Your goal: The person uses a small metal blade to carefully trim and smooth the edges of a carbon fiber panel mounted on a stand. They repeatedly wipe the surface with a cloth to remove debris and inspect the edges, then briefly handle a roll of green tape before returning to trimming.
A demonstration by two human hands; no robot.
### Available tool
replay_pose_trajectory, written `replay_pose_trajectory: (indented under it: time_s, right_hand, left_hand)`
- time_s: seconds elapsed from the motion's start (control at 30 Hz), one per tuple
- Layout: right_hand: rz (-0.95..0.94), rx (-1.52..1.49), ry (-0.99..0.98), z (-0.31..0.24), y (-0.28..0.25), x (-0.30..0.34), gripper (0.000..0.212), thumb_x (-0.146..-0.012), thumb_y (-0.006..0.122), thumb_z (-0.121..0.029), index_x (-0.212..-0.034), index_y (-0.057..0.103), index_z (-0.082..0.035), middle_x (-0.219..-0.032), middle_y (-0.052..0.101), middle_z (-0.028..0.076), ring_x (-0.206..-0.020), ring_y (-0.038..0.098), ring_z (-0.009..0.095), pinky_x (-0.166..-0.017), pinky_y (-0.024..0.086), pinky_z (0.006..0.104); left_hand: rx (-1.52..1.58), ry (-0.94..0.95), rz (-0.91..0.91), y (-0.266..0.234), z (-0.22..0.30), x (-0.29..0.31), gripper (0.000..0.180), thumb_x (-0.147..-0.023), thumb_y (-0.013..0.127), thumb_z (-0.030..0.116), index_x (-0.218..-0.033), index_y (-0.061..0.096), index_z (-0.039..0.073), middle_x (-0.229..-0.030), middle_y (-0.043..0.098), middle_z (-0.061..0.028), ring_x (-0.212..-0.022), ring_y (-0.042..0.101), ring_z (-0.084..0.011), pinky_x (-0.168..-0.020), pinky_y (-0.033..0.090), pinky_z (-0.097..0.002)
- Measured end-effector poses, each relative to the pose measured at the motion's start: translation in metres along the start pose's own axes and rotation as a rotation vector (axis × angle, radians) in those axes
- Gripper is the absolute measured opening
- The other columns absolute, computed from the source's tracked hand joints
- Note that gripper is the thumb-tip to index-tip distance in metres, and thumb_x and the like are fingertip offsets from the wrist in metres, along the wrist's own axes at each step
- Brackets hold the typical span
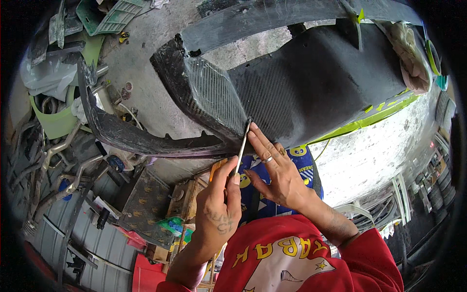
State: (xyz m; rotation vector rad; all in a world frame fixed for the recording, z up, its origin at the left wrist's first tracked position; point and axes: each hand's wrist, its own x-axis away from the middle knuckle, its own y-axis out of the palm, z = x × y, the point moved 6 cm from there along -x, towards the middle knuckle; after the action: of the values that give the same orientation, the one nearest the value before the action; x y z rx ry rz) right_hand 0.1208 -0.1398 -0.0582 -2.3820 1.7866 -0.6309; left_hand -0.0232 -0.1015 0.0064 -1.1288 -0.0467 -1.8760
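Observation:
My left hand (220,207) is closed round the lower end of a slim silver metal rod (242,148), whose kind I cannot make out. The rod's far tip meets the crease of a black car body part (272,104) with a carbon-fibre weave. My right hand (280,177) is open, index and middle fingers stretched out together, fingertips touching the rod near its tip, thumb apart. An orange piece (217,169) shows beside the left fingers; whether it is held is hidden. A grey-black curved strip (262,27) of the part spans the top.
Yellow-green masking tape (360,121) lines the part's right edge, with a beige cloth (411,61) hanging there. Bent metal pipes (61,146) and a green crate (109,17) lie at left. A wooden stand (182,197) and dark patterned board (146,207) are below left.

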Motion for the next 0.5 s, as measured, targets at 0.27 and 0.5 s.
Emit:
replay_pose_trajectory:
  time_s: [0.27, 0.5]
  right_hand:
    - [-0.001, -0.008, 0.013, 0.002, 0.0, 0.0, 0.091, -0.085, 0.076, -0.005, -0.162, 0.028, 0.001, -0.167, 0.031, 0.026, -0.119, 0.059, 0.044, -0.1, 0.048, 0.0475]
    - [0.0, -0.019, 0.012, 0.001, 0.0, -0.001, 0.093, -0.084, 0.077, -0.006, -0.163, 0.028, 0.0, -0.168, 0.029, 0.025, -0.126, 0.058, 0.043, -0.102, 0.048, 0.0491]
  left_hand:
    - [-0.022, 0.094, 0.054, 0.004, 0.001, -0.001, 0.035, -0.105, 0.057, 0.005, -0.14, 0.058, 0.001, -0.1, 0.073, -0.0189, -0.075, 0.072, -0.0243, -0.065, 0.055, -0.035]
    - [0.017, 0.102, 0.17, 0.014, -0.016, 0.006, 0.036, -0.105, 0.056, 0.005, -0.14, 0.058, -0.001, -0.109, 0.071, -0.0193, -0.089, 0.072, -0.0254, -0.076, 0.057, -0.0354]
